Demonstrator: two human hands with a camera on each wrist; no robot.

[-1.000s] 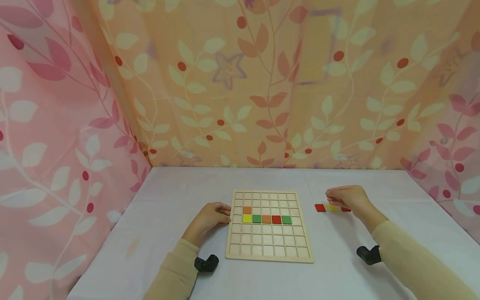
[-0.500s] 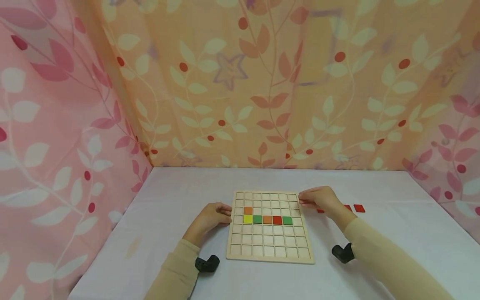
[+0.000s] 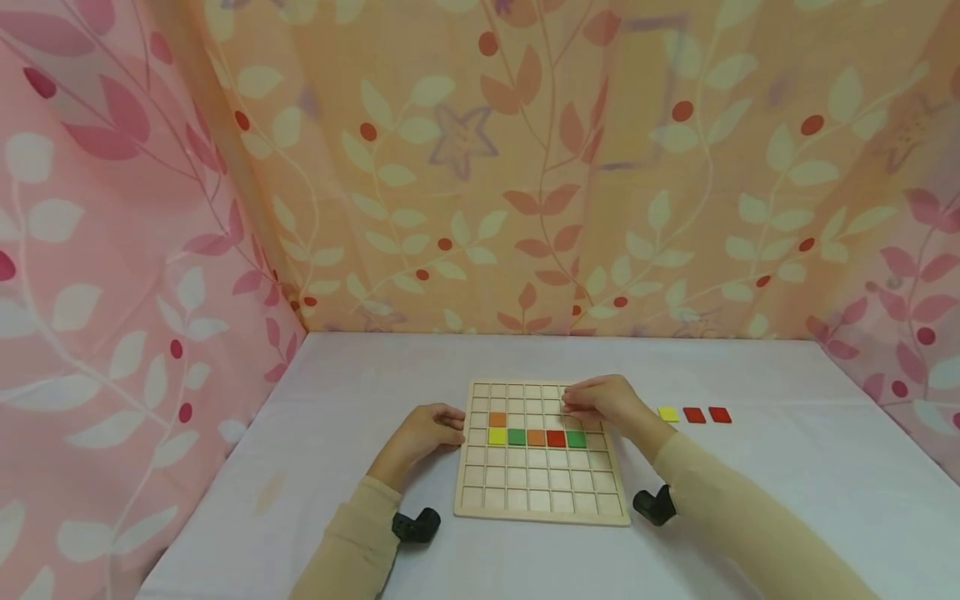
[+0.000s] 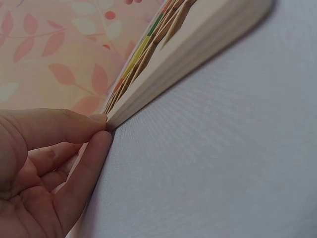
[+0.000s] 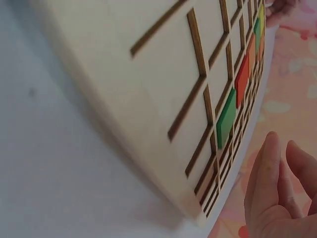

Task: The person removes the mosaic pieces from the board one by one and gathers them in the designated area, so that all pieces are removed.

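A wooden grid board lies on the table, with a row of yellow, green, orange and red square tiles and one orange tile above the yellow tile. My left hand holds the board's left edge; the left wrist view shows its thumb and index fingertip meeting there. Over the board's upper right part hovers my right hand, fingers pointing left. In the right wrist view the fingertips stand apart from the thumb, with nothing visible between them. The cells beneath this hand are hidden.
To the right of the board lie loose tiles in a line: a yellow tile, a red tile and another red tile. The white-covered table meets a patterned curtain at the back. Black devices sit at both wrists.
My right hand has moved left from above the loose tiles to over the board's upper right. The forearm now covers where the leftmost red tile lay. My left hand stays at the board's edge.
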